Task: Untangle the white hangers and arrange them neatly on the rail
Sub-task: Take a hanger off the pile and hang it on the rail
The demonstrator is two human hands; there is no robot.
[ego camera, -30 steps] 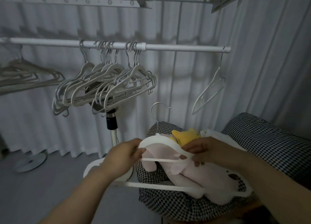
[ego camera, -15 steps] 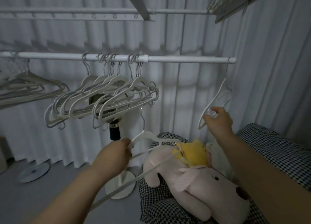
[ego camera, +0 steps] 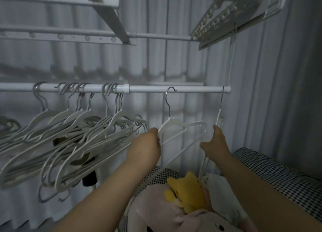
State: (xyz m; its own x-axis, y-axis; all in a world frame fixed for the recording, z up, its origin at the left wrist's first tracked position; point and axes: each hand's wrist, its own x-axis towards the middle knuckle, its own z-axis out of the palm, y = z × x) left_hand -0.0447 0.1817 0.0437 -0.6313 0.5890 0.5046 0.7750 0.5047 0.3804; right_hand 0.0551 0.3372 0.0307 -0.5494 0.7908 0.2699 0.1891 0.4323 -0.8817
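2 hands (ego camera: 148,144) prob. grip hangers (ego camera: 183,124) nr rail (ego camera: 191,89) end.

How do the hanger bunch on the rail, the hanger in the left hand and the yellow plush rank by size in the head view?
1. hanger bunch, clearly largest.
2. hanger in the left hand and yellow plush: look alike; the plush is nearer the camera, so unranked.
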